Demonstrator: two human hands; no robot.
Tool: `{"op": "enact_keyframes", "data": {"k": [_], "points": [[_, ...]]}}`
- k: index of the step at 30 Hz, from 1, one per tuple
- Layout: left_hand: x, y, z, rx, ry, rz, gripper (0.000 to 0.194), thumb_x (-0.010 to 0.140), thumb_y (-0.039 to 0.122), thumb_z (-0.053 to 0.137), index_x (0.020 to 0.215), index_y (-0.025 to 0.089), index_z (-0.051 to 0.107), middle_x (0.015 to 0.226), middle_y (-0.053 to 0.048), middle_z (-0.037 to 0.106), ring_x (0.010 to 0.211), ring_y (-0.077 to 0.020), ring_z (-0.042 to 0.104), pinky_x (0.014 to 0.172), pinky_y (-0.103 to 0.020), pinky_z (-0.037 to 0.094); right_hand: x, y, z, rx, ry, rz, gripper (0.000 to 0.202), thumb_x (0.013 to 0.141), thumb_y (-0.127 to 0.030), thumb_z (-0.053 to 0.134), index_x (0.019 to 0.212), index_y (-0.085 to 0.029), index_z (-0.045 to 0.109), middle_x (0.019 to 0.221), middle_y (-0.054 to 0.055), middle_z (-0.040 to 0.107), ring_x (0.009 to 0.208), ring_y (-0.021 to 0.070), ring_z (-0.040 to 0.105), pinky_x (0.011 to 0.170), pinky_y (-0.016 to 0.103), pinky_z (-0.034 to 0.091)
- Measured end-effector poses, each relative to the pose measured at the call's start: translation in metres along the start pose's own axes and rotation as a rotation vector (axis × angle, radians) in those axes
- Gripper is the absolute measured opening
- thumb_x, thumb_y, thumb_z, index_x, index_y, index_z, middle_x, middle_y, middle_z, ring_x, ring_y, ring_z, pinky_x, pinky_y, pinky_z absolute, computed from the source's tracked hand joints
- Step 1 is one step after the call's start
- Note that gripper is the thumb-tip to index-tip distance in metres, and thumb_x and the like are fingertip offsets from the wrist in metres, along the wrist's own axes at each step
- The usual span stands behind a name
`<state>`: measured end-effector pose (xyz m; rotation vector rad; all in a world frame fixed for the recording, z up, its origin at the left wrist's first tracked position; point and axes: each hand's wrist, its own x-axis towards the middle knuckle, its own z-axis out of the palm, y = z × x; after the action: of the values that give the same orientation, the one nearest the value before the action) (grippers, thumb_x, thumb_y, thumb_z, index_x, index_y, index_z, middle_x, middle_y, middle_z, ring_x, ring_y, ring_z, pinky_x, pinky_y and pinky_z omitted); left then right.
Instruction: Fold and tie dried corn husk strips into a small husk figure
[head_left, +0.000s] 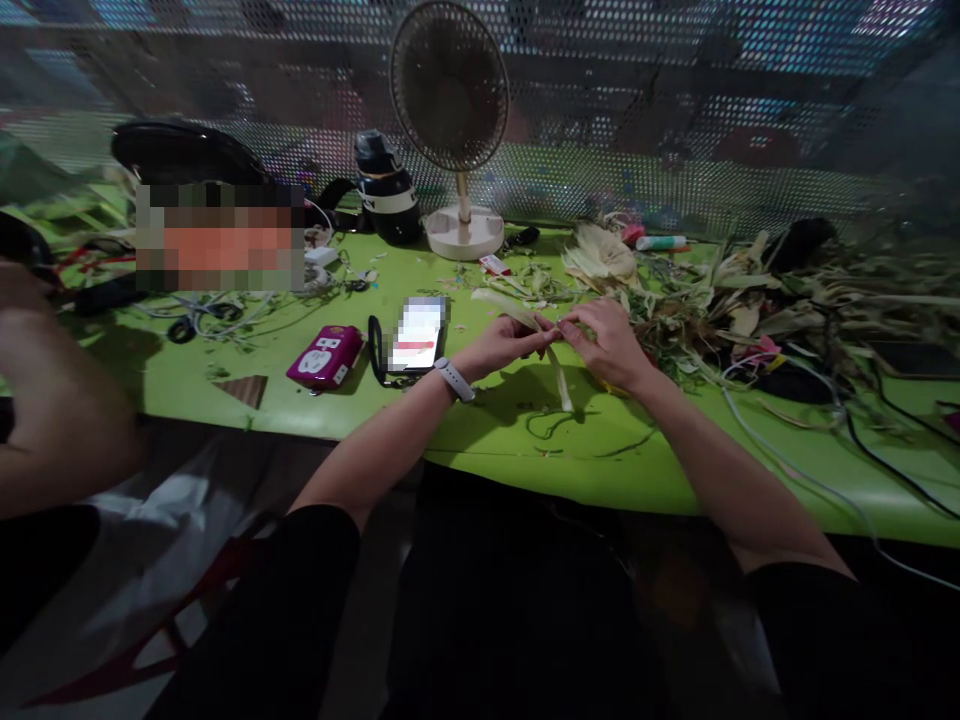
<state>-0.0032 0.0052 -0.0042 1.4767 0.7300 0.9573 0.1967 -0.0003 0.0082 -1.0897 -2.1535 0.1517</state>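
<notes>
A pale strip of corn husk [561,382] runs through my left hand [511,342], one end standing out above the fingers and the other hanging down to the table. My left hand is closed on it in a pinch and wears a light watch band [454,380] at the wrist. The fingertips of my right hand [604,342] are pinched together at the same spot, touching the left fingertips. What lies right between the fingertips is too small to make out. Beyond my right hand lies a dry husk bundle [600,257].
A heap of husks and dried leaves [720,310] covers the right side, with cables [780,460] across it. A phone [418,335], a purple box [326,358], a fan [463,230] and a bottle [388,195] stand around. Another person's arm [60,400] rests at left.
</notes>
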Motion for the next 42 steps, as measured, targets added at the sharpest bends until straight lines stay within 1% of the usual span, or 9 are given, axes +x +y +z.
{"op": "enact_keyframes", "data": {"k": [5, 10, 14, 18, 23, 26, 32, 37, 42], "points": [[0.002, 0.002, -0.002, 0.078, 0.004, 0.029, 0.033, 0.069, 0.046, 0.082, 0.079, 0.016, 0.073, 0.066, -0.001, 0.064, 0.059, -0.0085, 0.051, 0.055, -0.023, 0.041, 0.001, 0.010, 0.006, -0.039, -0.047, -0.011, 0.053, 0.097, -0.065, 0.032, 0.080, -0.022, 0.058, 0.083, 0.009, 0.063, 0.084, 0.0248, 0.055, 0.082, 0.040, 0.042], [0.001, 0.004, -0.003, 0.147, -0.067, 0.009, 0.030, 0.069, 0.044, 0.082, 0.073, 0.016, 0.072, 0.058, 0.001, 0.059, 0.053, -0.0077, 0.046, 0.051, -0.022, 0.038, 0.001, 0.013, 0.009, -0.241, -0.003, -0.112, 0.047, 0.100, -0.056, 0.031, 0.085, -0.023, 0.059, 0.085, 0.010, 0.062, 0.093, 0.0277, 0.054, 0.101, 0.050, 0.036], [0.001, 0.003, -0.005, 0.157, -0.080, -0.001, 0.024, 0.072, 0.038, 0.080, 0.076, 0.015, 0.073, 0.061, 0.000, 0.060, 0.056, -0.0086, 0.048, 0.054, -0.023, 0.039, 0.001, 0.015, 0.007, -0.242, 0.000, -0.109, 0.043, 0.100, -0.055, 0.034, 0.088, -0.023, 0.062, 0.089, 0.011, 0.063, 0.098, 0.0300, 0.053, 0.107, 0.054, 0.032], [0.000, 0.002, -0.003, 0.153, -0.099, -0.006, 0.024, 0.076, 0.037, 0.078, 0.083, 0.014, 0.075, 0.065, -0.002, 0.062, 0.058, -0.0097, 0.049, 0.058, -0.025, 0.040, 0.001, 0.011, 0.002, -0.079, -0.004, -0.030, 0.048, 0.098, -0.061, 0.035, 0.090, -0.022, 0.063, 0.092, 0.012, 0.065, 0.101, 0.0299, 0.056, 0.101, 0.051, 0.039], [-0.003, -0.004, 0.004, 0.128, -0.232, -0.045, 0.027, 0.071, 0.037, 0.081, 0.081, 0.014, 0.074, 0.073, -0.004, 0.068, 0.065, -0.0116, 0.056, 0.063, -0.026, 0.045, 0.001, -0.006, 0.006, 0.242, -0.064, 0.005, 0.047, 0.092, -0.064, 0.051, 0.111, -0.024, 0.067, 0.124, 0.011, 0.065, 0.121, 0.0287, 0.056, 0.107, 0.049, 0.040], [-0.003, -0.007, 0.008, 0.131, -0.223, -0.062, 0.027, 0.068, 0.035, 0.084, 0.079, 0.012, 0.073, 0.074, -0.005, 0.068, 0.067, -0.0130, 0.058, 0.067, -0.028, 0.048, 0.001, -0.014, 0.012, 0.417, -0.068, 0.058, 0.042, 0.087, -0.064, 0.060, 0.096, -0.025, 0.073, 0.119, 0.008, 0.068, 0.118, 0.0270, 0.058, 0.108, 0.048, 0.042], [-0.005, -0.003, 0.012, -0.032, -0.158, -0.009, 0.035, 0.067, 0.031, 0.085, 0.095, 0.015, 0.072, 0.091, -0.005, 0.068, 0.083, -0.0121, 0.062, 0.083, -0.028, 0.050, 0.004, -0.014, 0.009, 0.778, 0.143, 0.306, 0.044, 0.079, -0.066, 0.068, 0.084, -0.023, 0.076, 0.101, 0.006, 0.071, 0.096, 0.0213, 0.066, 0.085, 0.036, 0.055], [-0.006, 0.001, 0.009, 0.041, -0.101, 0.028, 0.036, 0.075, 0.049, 0.077, 0.089, 0.016, 0.074, 0.080, -0.003, 0.066, 0.072, -0.0103, 0.055, 0.067, -0.024, 0.044, 0.006, -0.013, 0.012, 0.874, 0.186, 0.339, 0.048, 0.068, -0.069, 0.075, 0.078, -0.023, 0.077, 0.087, 0.003, 0.074, 0.087, 0.0189, 0.067, 0.081, 0.034, 0.056], [-0.007, 0.003, 0.009, 0.126, -0.122, 0.008, 0.048, 0.076, 0.061, 0.072, 0.071, 0.013, 0.071, 0.055, 0.004, 0.045, 0.054, -0.0060, 0.035, 0.052, -0.023, 0.026, 0.005, -0.013, 0.017, 0.858, 0.193, 0.294, 0.044, 0.070, -0.066, 0.076, 0.077, -0.023, 0.078, 0.082, 0.003, 0.072, 0.084, 0.0183, 0.067, 0.081, 0.034, 0.054]]}}
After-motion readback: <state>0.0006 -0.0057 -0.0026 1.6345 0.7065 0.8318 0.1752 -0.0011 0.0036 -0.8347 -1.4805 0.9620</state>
